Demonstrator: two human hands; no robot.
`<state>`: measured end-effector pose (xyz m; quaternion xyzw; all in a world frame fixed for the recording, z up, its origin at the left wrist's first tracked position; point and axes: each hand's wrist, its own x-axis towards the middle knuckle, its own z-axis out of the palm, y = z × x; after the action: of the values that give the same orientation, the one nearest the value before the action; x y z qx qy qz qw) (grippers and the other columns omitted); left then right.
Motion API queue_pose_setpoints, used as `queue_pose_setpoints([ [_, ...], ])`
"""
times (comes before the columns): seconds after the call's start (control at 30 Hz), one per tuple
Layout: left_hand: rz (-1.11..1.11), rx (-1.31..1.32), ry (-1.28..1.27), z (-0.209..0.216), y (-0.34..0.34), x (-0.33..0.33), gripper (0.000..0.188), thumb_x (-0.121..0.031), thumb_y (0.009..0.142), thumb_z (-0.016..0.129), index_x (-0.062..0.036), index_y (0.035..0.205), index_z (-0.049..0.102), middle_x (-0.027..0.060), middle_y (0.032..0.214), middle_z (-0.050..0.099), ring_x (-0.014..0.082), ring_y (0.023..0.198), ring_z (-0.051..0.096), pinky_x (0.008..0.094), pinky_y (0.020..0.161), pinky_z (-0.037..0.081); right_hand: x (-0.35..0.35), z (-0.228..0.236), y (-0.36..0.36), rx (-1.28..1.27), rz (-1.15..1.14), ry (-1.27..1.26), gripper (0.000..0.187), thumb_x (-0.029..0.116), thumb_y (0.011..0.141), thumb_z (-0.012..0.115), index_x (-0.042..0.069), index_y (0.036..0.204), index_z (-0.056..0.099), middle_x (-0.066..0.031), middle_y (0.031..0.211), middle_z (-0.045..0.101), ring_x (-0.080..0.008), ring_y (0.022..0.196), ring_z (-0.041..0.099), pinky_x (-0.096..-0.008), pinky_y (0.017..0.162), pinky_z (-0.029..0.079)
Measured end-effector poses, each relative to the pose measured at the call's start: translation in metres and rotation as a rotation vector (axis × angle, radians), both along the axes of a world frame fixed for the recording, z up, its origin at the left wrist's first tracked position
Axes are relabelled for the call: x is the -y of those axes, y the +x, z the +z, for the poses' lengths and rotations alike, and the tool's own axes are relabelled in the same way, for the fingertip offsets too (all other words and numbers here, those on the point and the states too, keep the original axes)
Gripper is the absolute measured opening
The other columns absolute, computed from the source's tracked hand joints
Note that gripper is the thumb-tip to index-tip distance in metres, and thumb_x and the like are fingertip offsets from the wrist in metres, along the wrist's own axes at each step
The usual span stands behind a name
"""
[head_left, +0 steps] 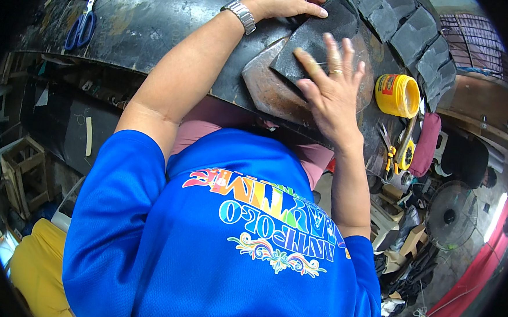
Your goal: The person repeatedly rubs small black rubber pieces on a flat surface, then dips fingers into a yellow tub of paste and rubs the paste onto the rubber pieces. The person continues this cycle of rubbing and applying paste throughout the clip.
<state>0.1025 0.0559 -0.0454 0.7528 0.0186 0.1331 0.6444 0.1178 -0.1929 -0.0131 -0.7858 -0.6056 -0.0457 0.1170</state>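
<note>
On the black worktable, a dark, textured, flat cut piece lies over a worn brown slab with angled edges. My right hand rests on the cut piece, its fingers spread. At the far edge of the same piece, my left hand has thumb and fingertips drawn together on its corner; the fingertips are partly hidden near the frame's top. A metal watch is on my left wrist. Rows of overlapping dark cut pieces lie to the right.
Right of my hand is an uncapped yellow jar, with yellow-handled scissors, a yellow tape measure and a maroon pouch nearer me. Blue-handled scissors lie far left. A fan stands beyond the table's right side.
</note>
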Motion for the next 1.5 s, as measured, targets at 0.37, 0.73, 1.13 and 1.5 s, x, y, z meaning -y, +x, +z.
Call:
queue_pose_setpoints([
  [0.37, -0.026, -0.074, -0.016, -0.001, 0.001, -0.003, 0.035, -0.019, 0.092, 0.071, -0.0010, 0.122, 0.067, 0.0020, 0.093, 0.069, 0.0076, 0.074, 0.060, 0.0250, 0.060, 0.051, 0.008, 0.000, -0.013, -0.052, 0.178, -0.214, 0.062, 0.069, 0.096, 0.039, 0.038, 0.148, 0.049, -0.0125, 0.167, 0.020, -0.0407, 0.154, 0.007, -0.0680, 0.118, 0.002],
  [0.73, 0.068, -0.232, 0.014, 0.015, -0.007, 0.003, 0.045, -0.027, 0.091, 0.072, -0.0048, 0.129, 0.064, 0.0016, 0.093, 0.069, 0.0075, 0.062, 0.057, 0.0235, 0.049, 0.048, 0.101, 0.076, 0.075, -0.245, -0.379, 0.413, 0.030, 0.025, 0.103, 0.059, 0.003, 0.117, 0.074, -0.0166, 0.124, 0.066, -0.0277, 0.123, 0.058, -0.0377, 0.106, 0.041],
  [1.13, -0.014, -0.240, 0.030, 0.014, -0.005, 0.001, 0.037, -0.027, 0.091, 0.071, -0.0075, 0.123, 0.067, -0.0011, 0.087, 0.067, 0.0058, 0.060, 0.054, 0.0222, 0.048, 0.045, 0.125, 0.097, 0.142, 0.201, -0.498, 0.624, 0.037, 0.036, 0.105, 0.054, 0.005, 0.110, 0.074, -0.0159, 0.120, 0.065, -0.0268, 0.118, 0.058, -0.0402, 0.101, 0.045],
  [1.5, 0.035, -0.199, 0.082, 0.015, -0.006, 0.005, 0.038, -0.027, 0.092, 0.071, -0.0051, 0.123, 0.065, 0.0013, 0.087, 0.066, 0.0077, 0.059, 0.055, 0.0247, 0.046, 0.045, 0.087, 0.073, 0.027, -0.306, -0.225, 0.355, 0.039, 0.045, 0.102, 0.055, 0.015, 0.115, 0.076, -0.0135, 0.143, 0.053, -0.0350, 0.137, 0.042, -0.0481, 0.115, 0.030],
])
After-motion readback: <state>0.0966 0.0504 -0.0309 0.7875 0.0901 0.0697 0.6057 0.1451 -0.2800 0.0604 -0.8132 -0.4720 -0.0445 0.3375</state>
